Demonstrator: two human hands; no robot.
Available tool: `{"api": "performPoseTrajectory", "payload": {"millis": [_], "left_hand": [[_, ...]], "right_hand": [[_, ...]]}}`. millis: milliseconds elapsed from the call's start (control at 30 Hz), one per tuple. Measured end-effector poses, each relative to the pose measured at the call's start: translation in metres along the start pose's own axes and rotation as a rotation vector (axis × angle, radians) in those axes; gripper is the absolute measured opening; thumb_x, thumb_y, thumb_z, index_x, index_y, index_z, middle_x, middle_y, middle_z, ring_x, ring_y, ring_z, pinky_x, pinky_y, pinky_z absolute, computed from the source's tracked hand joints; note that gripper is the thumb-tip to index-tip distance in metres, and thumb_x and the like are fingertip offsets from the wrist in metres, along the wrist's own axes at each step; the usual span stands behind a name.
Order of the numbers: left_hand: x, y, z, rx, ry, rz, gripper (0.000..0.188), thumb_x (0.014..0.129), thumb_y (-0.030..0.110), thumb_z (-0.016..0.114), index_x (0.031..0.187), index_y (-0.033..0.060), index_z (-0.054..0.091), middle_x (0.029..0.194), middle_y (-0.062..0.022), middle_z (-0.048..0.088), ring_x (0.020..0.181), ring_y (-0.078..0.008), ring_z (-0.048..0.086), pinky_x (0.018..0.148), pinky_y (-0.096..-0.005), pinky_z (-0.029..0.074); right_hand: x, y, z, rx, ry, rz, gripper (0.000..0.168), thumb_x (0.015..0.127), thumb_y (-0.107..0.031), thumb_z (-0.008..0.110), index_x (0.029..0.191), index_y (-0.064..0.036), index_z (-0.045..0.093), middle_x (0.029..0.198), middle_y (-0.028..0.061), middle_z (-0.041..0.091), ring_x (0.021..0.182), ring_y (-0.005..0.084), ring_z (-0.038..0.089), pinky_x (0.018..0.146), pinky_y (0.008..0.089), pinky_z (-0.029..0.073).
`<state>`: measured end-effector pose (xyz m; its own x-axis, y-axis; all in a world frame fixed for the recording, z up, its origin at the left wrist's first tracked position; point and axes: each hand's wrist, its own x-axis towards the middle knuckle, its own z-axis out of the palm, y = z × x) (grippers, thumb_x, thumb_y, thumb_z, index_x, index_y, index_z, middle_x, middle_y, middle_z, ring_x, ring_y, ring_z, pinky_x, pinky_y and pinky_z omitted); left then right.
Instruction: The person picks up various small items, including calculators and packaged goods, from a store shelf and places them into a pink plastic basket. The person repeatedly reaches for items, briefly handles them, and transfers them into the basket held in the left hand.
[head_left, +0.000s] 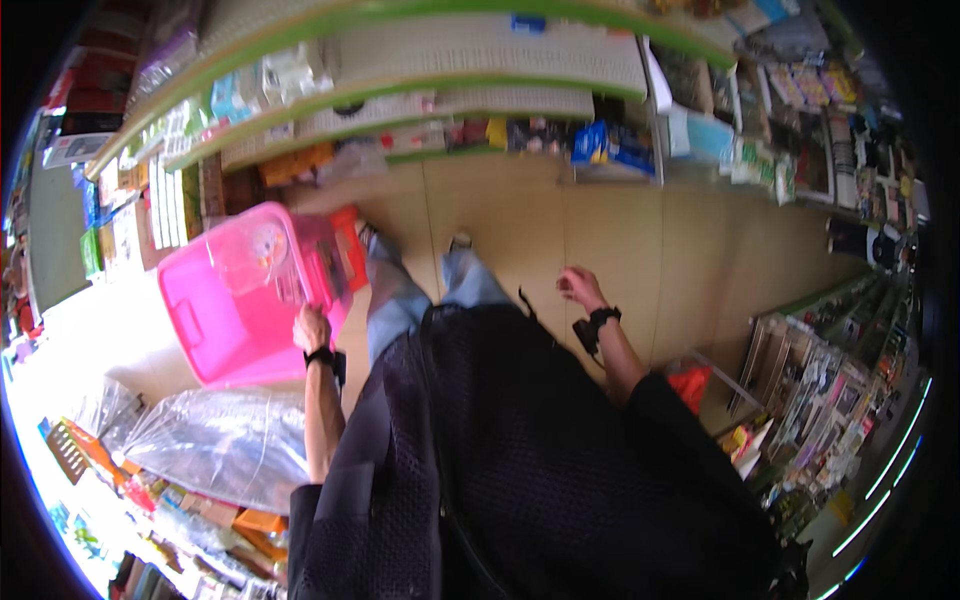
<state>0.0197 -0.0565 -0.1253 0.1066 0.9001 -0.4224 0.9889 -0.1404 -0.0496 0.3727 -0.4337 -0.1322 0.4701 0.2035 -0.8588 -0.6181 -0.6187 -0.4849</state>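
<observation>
A large pink plastic storage bin (240, 326) is at my left side, tilted, with its pink interior facing up. A clear panel with a round printed label (268, 244) covers part of it. My left hand (312, 330) is closed around the bin's near right rim. The fingertips are partly hidden against the plastic. Over the tiled floor, away from the shelves, my right hand (581, 285) hangs with its fingers loosely bent and nothing in it. Each wrist wears a black strap with a small device.
Green-edged shelves (480, 86) with packaged goods run along the front. A red plastic object (349, 247) stands between the bin and my feet. Clear plastic wrapping (225, 442) covers goods at lower left. A stocked rack (817, 397) and an orange-red item (688, 386) are at right.
</observation>
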Motion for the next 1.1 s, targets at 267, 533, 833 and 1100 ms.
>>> {"api": "performPoseTrajectory", "payload": {"millis": [267,533,833,1100], "left_hand": [[0.025,-0.006,-0.014,-0.008,-0.139,-0.015,0.031,0.066,0.04,0.065,0.085,0.0157,0.065,0.082,-0.0138,0.062,0.079,-0.0316,0.06,0.067,-0.0417,0.048],[0.049,-0.009,-0.032,0.004,-0.299,0.012,0.038,0.054,0.04,0.072,0.079,0.0126,0.067,0.086,-0.014,0.063,0.084,-0.0309,0.06,0.071,-0.0401,0.048],[0.088,-0.064,0.016,-0.296,-0.409,0.032,0.054,0.044,0.032,0.079,0.089,0.0069,0.063,0.088,-0.0162,0.062,0.087,-0.031,0.059,0.074,-0.0403,0.048],[0.097,-0.057,-0.069,-0.808,-0.095,-0.152,0.037,0.072,0.03,0.055,0.095,0.0024,0.059,0.082,-0.0156,0.063,0.077,-0.0275,0.061,0.068,-0.0344,0.047]], "right_hand": [[0.007,-0.242,0.018,-0.176,0.653,-1.086,0.012,0.078,-0.015,0.061,0.083,-0.006,0.056,0.066,-0.0027,0.054,0.061,0.0042,0.048,0.054,0.0189,0.04],[-0.034,-0.457,0.03,-0.282,0.915,-1.613,0.025,0.072,-0.012,0.06,0.056,0.0,0.044,0.052,0.0088,0.043,0.045,0.0205,0.039,0.045,0.0302,0.032],[0.021,-0.472,0.037,-0.331,1.087,-1.378,0.024,0.073,-0.021,0.058,0.061,0.0,0.056,0.048,0.0098,0.049,0.044,0.0141,0.04,0.047,0.0314,0.036],[0.043,-0.453,-0.032,-0.635,1.281,-1.344,0.038,0.079,-0.031,0.054,0.063,0.002,0.06,0.057,0.0154,0.058,0.045,0.0251,0.051,0.046,0.0365,0.038]]}}
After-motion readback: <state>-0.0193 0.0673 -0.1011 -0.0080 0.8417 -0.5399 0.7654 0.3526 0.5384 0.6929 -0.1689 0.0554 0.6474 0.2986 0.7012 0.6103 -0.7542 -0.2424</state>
